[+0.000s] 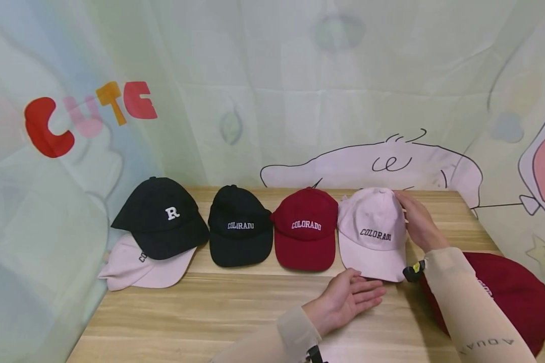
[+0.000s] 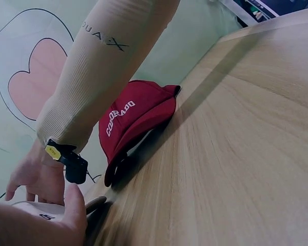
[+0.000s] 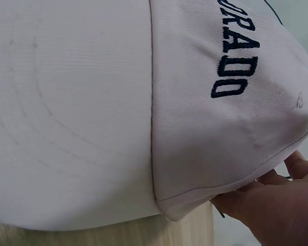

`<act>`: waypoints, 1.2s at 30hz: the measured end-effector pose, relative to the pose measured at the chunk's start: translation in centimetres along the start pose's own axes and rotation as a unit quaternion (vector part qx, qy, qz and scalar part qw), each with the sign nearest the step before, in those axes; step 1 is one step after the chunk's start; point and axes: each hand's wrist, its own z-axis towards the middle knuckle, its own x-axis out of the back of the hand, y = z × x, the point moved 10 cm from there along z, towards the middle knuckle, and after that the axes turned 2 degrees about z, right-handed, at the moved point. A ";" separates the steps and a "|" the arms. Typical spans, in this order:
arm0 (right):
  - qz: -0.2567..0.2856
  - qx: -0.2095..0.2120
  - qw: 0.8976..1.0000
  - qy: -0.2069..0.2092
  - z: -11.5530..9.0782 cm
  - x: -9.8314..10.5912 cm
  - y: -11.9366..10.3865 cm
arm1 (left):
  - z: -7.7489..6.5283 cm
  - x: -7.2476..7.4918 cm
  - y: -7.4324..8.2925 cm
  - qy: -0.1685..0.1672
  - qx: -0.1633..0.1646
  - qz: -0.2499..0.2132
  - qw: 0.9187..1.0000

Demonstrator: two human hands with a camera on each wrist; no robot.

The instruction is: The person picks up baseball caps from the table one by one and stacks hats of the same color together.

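A pale pink cap (image 1: 372,222) with dark COLORADO lettering sits at the right end of a row of caps. My right hand (image 1: 419,222) touches the side of its crown with extended fingers. In the right wrist view that cap (image 3: 210,128) fills most of the picture, and the fingers of my right hand (image 3: 282,200) reach partly beneath its lower edge. Just in front of the brim, my left hand (image 1: 345,301) lies palm up, its fingers straight and holding nothing. A red COLORADO cap (image 1: 305,232) stands directly left of the pink one.
Further left are a black COLORADO cap (image 1: 239,237) and a black cap with an R (image 1: 163,217), which overlaps another pink cap (image 1: 131,269). Another red cap (image 1: 518,297) lies at the right, partly behind my right forearm. A printed curtain (image 1: 254,101) hangs behind the wooden table (image 1: 186,322).
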 end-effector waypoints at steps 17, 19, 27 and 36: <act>-0.096 0.047 0.985 0.134 -2.5 0.0 -3.2 | -1.5 3.2 3.7 0.007 -0.035 0.052 0.998; -0.098 0.060 0.980 0.161 -3.1 -0.2 -3.8 | -1.7 3.9 5.0 0.008 -0.045 0.066 0.997; -0.078 0.141 0.967 0.197 -5.0 -2.8 -6.2 | -3.3 7.0 9.8 0.025 -0.097 0.116 0.988; -0.053 0.216 0.962 0.161 -6.9 -7.7 -7.5 | -6.0 10.1 15.1 0.036 -0.161 0.135 0.977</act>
